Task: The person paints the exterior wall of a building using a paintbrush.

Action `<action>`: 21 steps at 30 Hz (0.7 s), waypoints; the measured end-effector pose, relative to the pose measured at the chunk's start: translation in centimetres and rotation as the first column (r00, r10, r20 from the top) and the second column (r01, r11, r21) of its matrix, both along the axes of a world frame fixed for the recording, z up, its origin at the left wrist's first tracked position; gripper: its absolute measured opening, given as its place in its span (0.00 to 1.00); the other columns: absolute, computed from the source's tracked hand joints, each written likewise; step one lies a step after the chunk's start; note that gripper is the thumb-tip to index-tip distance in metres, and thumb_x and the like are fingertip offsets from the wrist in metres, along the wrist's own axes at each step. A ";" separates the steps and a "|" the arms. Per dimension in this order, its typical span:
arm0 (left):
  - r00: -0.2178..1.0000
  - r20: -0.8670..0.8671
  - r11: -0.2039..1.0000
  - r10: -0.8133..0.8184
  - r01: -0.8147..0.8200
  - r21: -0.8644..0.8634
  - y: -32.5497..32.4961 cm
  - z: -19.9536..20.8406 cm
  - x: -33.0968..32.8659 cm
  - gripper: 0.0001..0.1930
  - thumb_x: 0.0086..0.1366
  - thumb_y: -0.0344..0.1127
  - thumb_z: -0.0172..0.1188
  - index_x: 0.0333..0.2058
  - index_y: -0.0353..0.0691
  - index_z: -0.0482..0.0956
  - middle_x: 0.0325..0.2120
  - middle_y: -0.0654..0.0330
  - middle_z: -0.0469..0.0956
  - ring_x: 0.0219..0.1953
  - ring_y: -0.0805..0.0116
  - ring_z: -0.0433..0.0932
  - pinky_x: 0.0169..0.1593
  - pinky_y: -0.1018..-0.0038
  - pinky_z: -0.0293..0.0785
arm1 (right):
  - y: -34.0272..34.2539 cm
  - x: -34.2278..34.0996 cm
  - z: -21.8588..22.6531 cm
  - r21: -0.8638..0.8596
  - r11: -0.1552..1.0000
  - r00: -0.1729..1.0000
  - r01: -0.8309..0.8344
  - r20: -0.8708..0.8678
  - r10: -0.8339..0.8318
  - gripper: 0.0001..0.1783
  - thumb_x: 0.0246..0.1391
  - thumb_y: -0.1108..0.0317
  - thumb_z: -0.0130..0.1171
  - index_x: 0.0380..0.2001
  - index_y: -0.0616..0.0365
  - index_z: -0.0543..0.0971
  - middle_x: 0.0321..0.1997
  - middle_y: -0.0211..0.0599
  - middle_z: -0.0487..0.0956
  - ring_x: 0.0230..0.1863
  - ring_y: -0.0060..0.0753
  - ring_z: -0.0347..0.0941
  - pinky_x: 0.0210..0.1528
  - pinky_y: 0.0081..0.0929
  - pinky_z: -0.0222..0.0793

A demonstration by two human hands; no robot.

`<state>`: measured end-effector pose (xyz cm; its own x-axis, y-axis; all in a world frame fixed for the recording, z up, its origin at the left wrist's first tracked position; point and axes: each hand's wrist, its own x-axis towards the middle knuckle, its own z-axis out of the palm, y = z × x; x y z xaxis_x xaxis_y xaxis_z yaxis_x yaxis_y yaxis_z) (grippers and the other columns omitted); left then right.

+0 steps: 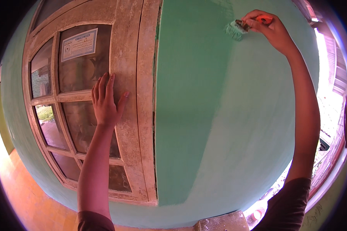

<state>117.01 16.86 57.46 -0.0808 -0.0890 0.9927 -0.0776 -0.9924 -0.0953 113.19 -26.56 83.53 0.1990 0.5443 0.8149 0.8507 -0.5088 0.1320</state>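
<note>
Green wall [258,115], dk. area beside wood-framed window [125,46] w/ glass panes [78,119]; orange-ish flr. [34,188] lower L; brt. daylight [325,86] at R edge; brown stool-like pc. [223,222] btm. ctr.

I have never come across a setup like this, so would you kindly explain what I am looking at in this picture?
There is no machine here: these are a person's two bare hands, seen by a wide fisheye camera worn on the head, so straight edges bend toward the rim. The picture is not mirrored; its left is the person's left.

The right hand holds a paintbrush with an orange handle, its green-coated bristles seemingly against the wall. A darker green band runs down beside the wooden frame.

The left hand is empty, its fingers spread, and seems to rest on that frame, which holds glass panes. A printed paper shows on one pane.
</note>
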 end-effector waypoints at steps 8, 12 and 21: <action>1.000 -0.007 1.000 -0.002 0.002 -0.005 0.1 0.0 -0.1 0.32 0.60 0.45 0.60 0.61 0.42 0.63 0.59 0.51 0.64 0.61 0.48 0.61 0.63 0.55 0.56 | 2.4 1.4 2.3 0.163 0.987 0.947 0.005 0.316 -0.057 0.08 0.59 0.68 0.57 0.33 0.64 0.78 0.24 0.30 0.77 0.28 0.20 0.68 0.36 0.22 0.67; 1.000 -0.013 1.000 -0.003 0.003 -0.013 0.0 0.0 -0.1 0.33 0.59 0.46 0.61 0.61 0.42 0.63 0.59 0.50 0.63 0.61 0.48 0.61 0.63 0.55 0.56 | 4.0 2.1 3.3 0.222 0.975 0.881 0.013 0.458 -0.116 0.08 0.59 0.69 0.56 0.33 0.63 0.78 0.25 0.30 0.77 0.29 0.20 0.69 0.36 0.22 0.67; 0.999 0.021 0.999 -0.039 0.039 -0.016 0.3 -0.1 -0.2 0.32 0.60 0.49 0.61 0.60 0.42 0.65 0.58 0.50 0.65 0.60 0.47 0.62 0.62 0.55 0.57 | 6.7 1.6 3.3 0.095 0.992 0.927 0.083 0.359 -0.111 0.07 0.57 0.70 0.58 0.34 0.64 0.79 0.30 0.34 0.80 0.32 0.26 0.73 0.40 0.25 0.69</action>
